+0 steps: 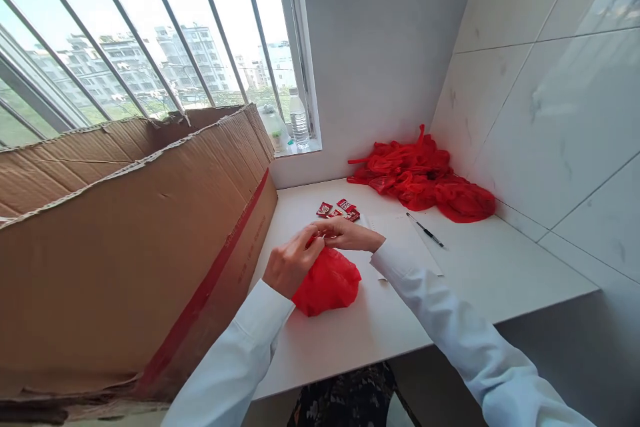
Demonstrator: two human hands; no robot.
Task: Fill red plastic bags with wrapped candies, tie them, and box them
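A filled red plastic bag (pixel 333 283) rests on the white table, its top gathered up. My left hand (pixel 294 259) closes round the bag's neck from the left, thumb and fingers pinched together. From the right, my right hand (pixel 349 235) reaches over the same spot, and its fingers are closed at the bag's top too. The bag's contents do not show, and the fingertips partly cover its neck. Just beyond my hands lie several small red packets (pixel 339 209) with white print.
A large open cardboard box (pixel 150 247) stands along the left. A heap of red bags (pixel 415 177) lies at the back right. A pen (pixel 425 230) and white paper (pixel 407 240) are right of my hands. A water bottle (pixel 299 120) stands on the windowsill.
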